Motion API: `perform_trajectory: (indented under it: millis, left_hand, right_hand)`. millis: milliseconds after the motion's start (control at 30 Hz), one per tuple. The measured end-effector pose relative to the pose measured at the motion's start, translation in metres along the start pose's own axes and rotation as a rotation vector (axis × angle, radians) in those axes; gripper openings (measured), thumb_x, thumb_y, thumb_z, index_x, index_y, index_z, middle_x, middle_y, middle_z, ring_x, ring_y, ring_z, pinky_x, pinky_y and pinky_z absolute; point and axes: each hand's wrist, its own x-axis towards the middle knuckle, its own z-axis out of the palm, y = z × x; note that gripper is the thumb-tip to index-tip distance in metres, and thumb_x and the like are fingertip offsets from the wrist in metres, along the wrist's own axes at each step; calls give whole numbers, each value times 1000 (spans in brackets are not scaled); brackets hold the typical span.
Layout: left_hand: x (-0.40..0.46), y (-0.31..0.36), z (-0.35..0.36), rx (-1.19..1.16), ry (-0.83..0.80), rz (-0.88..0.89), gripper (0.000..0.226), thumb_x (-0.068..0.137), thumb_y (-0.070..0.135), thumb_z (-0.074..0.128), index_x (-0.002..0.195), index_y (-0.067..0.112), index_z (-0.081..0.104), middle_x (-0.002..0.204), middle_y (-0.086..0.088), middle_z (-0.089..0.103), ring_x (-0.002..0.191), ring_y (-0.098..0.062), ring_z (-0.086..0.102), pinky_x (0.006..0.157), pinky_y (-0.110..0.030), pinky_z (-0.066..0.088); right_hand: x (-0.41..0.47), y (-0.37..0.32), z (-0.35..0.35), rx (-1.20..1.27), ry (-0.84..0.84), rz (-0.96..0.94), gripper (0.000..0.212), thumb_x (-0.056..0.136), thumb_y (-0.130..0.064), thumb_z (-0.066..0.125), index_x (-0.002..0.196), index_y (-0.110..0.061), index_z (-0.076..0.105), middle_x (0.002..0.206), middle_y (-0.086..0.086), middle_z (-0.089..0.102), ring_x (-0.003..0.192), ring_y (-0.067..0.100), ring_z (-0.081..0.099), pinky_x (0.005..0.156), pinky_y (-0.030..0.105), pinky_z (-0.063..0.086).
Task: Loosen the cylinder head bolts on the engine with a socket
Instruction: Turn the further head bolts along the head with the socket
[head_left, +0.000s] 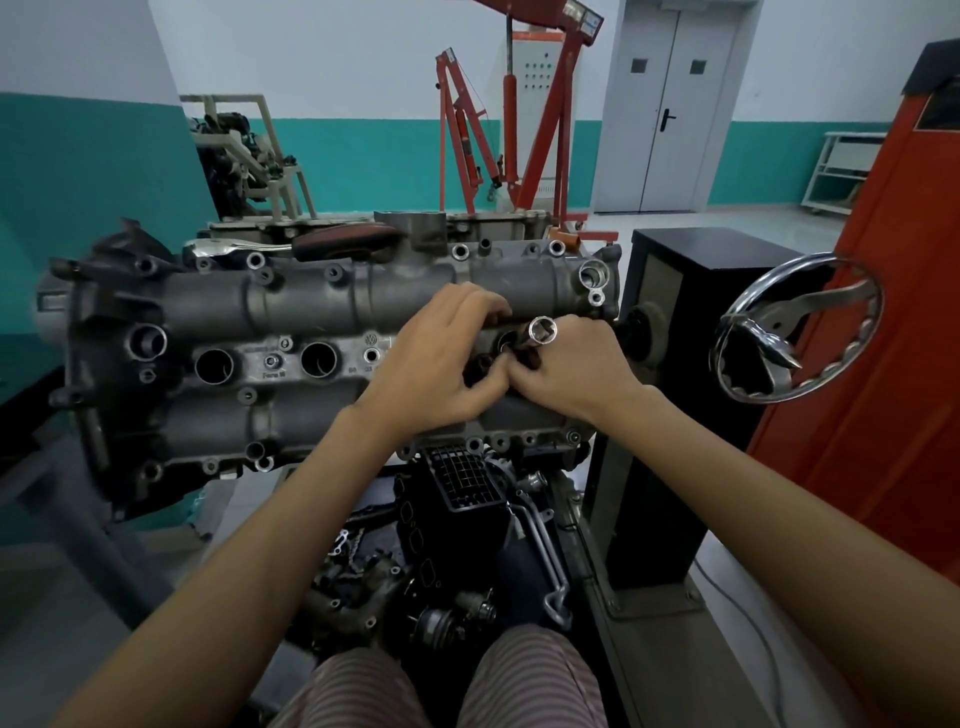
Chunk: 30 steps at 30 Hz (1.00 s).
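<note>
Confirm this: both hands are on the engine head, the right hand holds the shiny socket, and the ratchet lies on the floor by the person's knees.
Wrong on the ratchet. The head view shows it lying on top of the engine, at the far edge. The right hand does hold the socket, left hand alongside.

We saw both forearms bare from elbow to wrist, with no sleeves, gloves, watch or rings on the left hand (441, 358) or the right hand (571, 369). At the bottom of the view, our knees wore trousers (524, 680) of thin fabric, finely striped in pink and grey.
</note>
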Motion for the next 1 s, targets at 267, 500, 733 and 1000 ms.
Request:
perform_trajectory:
  millis: [267, 500, 733, 1000]
  left_hand:
    - [-7, -7, -2, -170, 214, -222, 35, 73, 15, 35, 97, -2, 54, 81, -10, 55, 71, -16, 45, 64, -29, 38]
    - [-9, -10, 1, -42, 228, -279, 23, 78, 13, 35, 68, 1, 53, 51, -4, 45, 44, -14, 36, 44, -28, 29]
    - [-10, -13, 2, -51, 235, -291, 29, 77, 16, 32, 63, 2, 53, 48, 1, 40, 41, -14, 34, 45, -24, 24]
    - [-9, -13, 4, -47, 225, -309, 28, 76, 15, 32, 63, 3, 53, 47, 1, 41, 39, -3, 30, 41, -20, 21]
  right_hand:
    - [6, -9, -6, -58, 80, 44, 43, 82, -31, 49, 43, -14, 39, 42, -4, 33, 44, 21, 37, 44, 23, 22]
    - [1, -15, -30, 109, 319, -19, 43, 82, -21, 47, 41, -10, 42, 38, 4, 41, 36, 22, 40, 41, 26, 41]
    - [7, -14, -56, 569, 451, 7, 42, 86, -17, 42, 46, -24, 31, 41, -12, 29, 35, 7, 32, 41, 14, 26]
    - [10, 0, -77, 735, 626, 69, 43, 89, -11, 41, 48, -23, 31, 37, -14, 33, 33, 2, 32, 40, 10, 26]
